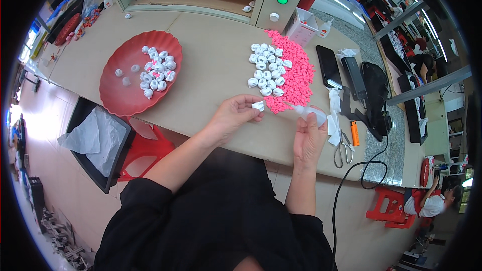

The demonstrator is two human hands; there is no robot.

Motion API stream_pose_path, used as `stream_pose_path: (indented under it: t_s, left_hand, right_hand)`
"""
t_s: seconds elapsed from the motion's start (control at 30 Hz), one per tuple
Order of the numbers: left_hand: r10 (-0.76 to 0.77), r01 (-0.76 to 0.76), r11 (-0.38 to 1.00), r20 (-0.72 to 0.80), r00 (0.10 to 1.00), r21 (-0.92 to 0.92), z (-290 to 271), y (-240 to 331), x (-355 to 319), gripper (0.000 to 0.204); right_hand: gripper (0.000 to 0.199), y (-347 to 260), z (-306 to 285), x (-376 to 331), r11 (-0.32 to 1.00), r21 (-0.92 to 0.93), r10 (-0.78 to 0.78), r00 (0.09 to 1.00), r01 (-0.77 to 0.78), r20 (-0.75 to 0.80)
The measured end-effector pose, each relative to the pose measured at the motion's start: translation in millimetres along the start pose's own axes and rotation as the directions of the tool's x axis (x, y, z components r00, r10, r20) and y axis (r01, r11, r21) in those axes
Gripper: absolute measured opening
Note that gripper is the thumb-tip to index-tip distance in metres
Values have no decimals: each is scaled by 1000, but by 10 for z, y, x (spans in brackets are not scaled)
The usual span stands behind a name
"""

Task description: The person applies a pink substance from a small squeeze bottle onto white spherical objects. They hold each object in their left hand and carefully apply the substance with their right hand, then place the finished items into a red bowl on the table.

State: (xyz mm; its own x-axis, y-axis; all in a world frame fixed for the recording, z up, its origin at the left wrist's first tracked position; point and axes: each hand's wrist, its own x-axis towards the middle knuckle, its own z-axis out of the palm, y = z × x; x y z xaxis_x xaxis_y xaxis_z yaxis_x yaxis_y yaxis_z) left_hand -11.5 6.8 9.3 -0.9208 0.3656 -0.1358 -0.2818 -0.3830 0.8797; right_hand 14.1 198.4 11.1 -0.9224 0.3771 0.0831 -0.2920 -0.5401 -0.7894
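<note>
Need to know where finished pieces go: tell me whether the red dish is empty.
No, the red dish holds a cluster of small white pieces on its right side.

A tan worktable [211, 55] carries a red scalloped dish [125, 90] at left, white caps [266, 70] beside a pink heap [296, 75] mid-right, then a dark phone [328, 65], scissors [343, 150] and an orange lighter [355, 133] at right.

small bottle [312, 115] partly hidden by right hand [309, 138]
</note>
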Motion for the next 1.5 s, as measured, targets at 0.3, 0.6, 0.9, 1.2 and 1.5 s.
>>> stream_pose_path:
  t_s: [0.3, 0.6, 0.9, 1.2, 1.5]
  left_hand:
    - [77, -77, 992, 2, 997, 101, -14, -144, -17, 32]
    - [61, -61, 990, 5, 998, 130, -18, -133, -8, 30]
    - [74, -74, 983, 5, 997, 169, -18, -153, -10, 30]
    - [78, -76, 978, -5, 997, 193, -12, -143, -18, 31]
    - [86, -84, 976, 0, 996, 202, -19, -152, -14, 31]
  right_hand:
    - [25, 126, 85, -200, 911, -325, -180, 953, 255, 242]
    - [26, 207, 20, -200, 651, -529, -325, 830, 544, 454]
    - [24, 201, 37, -200, 596, -551, -333, 804, 584, 493]
    - [25, 206, 44, -203, 599, -557, -326, 810, 575, 487]
    - [25, 211, 46, -195, 585, -555, -332, 799, 592, 502]
